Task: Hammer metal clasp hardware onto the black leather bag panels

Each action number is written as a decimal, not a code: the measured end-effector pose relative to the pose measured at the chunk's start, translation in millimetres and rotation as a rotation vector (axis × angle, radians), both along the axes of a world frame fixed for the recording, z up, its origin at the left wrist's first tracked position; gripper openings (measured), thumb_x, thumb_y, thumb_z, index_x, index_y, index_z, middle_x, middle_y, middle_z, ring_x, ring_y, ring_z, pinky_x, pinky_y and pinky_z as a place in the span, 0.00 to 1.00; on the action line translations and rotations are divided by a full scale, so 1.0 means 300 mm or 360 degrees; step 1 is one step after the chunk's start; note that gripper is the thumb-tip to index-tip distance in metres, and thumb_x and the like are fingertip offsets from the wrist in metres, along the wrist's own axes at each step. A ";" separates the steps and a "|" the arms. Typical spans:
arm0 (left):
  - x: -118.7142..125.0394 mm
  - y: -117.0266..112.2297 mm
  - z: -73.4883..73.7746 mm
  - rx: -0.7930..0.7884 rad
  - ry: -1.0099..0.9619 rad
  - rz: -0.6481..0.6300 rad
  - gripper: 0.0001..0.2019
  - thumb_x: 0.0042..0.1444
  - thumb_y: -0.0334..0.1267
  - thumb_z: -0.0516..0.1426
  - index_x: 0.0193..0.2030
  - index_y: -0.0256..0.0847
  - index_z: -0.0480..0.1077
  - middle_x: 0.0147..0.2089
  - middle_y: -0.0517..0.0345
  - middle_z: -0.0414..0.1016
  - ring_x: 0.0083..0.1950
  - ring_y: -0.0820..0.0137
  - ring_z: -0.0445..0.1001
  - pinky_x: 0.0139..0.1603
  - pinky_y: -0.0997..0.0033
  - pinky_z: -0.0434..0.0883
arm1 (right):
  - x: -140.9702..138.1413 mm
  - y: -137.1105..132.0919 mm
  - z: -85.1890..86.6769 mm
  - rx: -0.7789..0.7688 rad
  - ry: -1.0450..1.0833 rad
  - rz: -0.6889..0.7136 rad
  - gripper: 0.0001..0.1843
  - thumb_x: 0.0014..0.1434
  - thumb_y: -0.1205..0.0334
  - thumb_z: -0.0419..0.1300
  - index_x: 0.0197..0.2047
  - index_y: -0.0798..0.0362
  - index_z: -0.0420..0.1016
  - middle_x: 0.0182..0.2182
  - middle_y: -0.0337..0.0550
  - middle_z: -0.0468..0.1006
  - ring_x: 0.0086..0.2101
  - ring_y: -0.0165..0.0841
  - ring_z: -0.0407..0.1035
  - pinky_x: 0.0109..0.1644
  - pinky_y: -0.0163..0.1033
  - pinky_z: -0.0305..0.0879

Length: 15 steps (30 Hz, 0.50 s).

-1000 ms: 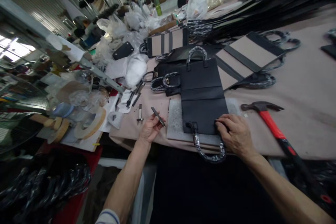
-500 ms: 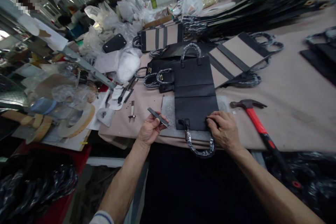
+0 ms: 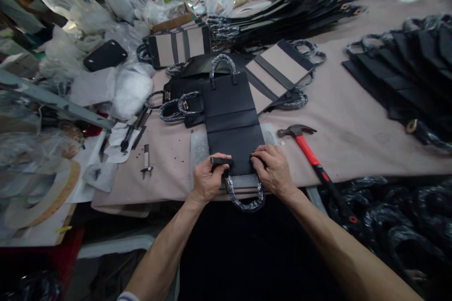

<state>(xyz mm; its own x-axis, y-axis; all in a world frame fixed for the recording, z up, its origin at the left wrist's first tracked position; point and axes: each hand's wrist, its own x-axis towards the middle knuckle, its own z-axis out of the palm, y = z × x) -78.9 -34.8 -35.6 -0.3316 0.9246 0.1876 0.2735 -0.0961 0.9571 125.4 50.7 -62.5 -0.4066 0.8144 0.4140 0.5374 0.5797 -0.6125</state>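
Note:
A flat black leather bag [image 3: 231, 122] lies open on a grey pad [image 3: 197, 148] at the table's near edge, its wrapped handle [image 3: 245, 200] hanging over the edge. My left hand [image 3: 208, 178] pinches a thin dark metal strip [image 3: 221, 161] and lays it across the bag's near edge. My right hand [image 3: 273, 171] presses down on the same edge, fingers curled over the leather, just right of the strip.
A red-handled hammer [image 3: 310, 155] lies right of the bag. Small punches and pliers [image 3: 145, 160] lie to the left. More bags, black and beige-striped [image 3: 278, 68], sit behind; a black stack [image 3: 406, 70] lies at right. White plastic wrapping [image 3: 130, 87] is piled at left.
My left hand carried the metal strip rightwards from beside the pad onto the bag's near edge. My right hand stayed on the bag. The view swung right.

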 end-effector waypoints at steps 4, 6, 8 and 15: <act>-0.001 -0.003 -0.035 -0.0017 0.0046 0.0108 0.07 0.59 0.34 0.64 0.45 0.42 0.78 0.45 0.55 0.85 0.48 0.63 0.83 0.58 0.59 0.78 | 0.001 0.002 0.003 -0.0019 0.0001 -0.0010 0.08 0.66 0.61 0.59 0.38 0.49 0.79 0.41 0.44 0.79 0.43 0.40 0.69 0.50 0.49 0.63; 0.000 -0.005 -0.044 -0.0023 0.0004 0.0131 0.07 0.60 0.35 0.64 0.45 0.42 0.78 0.45 0.54 0.85 0.48 0.62 0.84 0.58 0.58 0.78 | 0.002 0.004 0.001 -0.0032 -0.0003 -0.0010 0.07 0.65 0.61 0.59 0.38 0.49 0.79 0.41 0.44 0.79 0.43 0.40 0.70 0.50 0.49 0.63; 0.004 -0.003 -0.049 -0.0011 -0.0008 0.0107 0.07 0.60 0.35 0.64 0.45 0.42 0.78 0.45 0.54 0.85 0.48 0.62 0.84 0.58 0.58 0.79 | 0.003 0.006 0.000 -0.0038 0.0001 -0.0004 0.07 0.65 0.61 0.59 0.39 0.49 0.79 0.41 0.45 0.79 0.43 0.40 0.70 0.50 0.50 0.63; 0.013 0.006 -0.058 -0.0022 0.0029 0.0073 0.07 0.59 0.34 0.65 0.45 0.43 0.79 0.45 0.54 0.85 0.48 0.62 0.84 0.59 0.57 0.79 | 0.004 0.011 0.003 -0.0073 0.0012 0.0006 0.08 0.64 0.61 0.59 0.39 0.49 0.80 0.41 0.45 0.79 0.42 0.41 0.70 0.50 0.50 0.63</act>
<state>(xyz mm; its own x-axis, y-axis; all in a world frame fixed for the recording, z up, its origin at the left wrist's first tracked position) -75.0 -32.9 -53.2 -0.3704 0.9110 0.1813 0.2949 -0.0697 0.9530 126.6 54.1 -61.7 -0.4068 0.8311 0.3792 0.5308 0.5528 -0.6424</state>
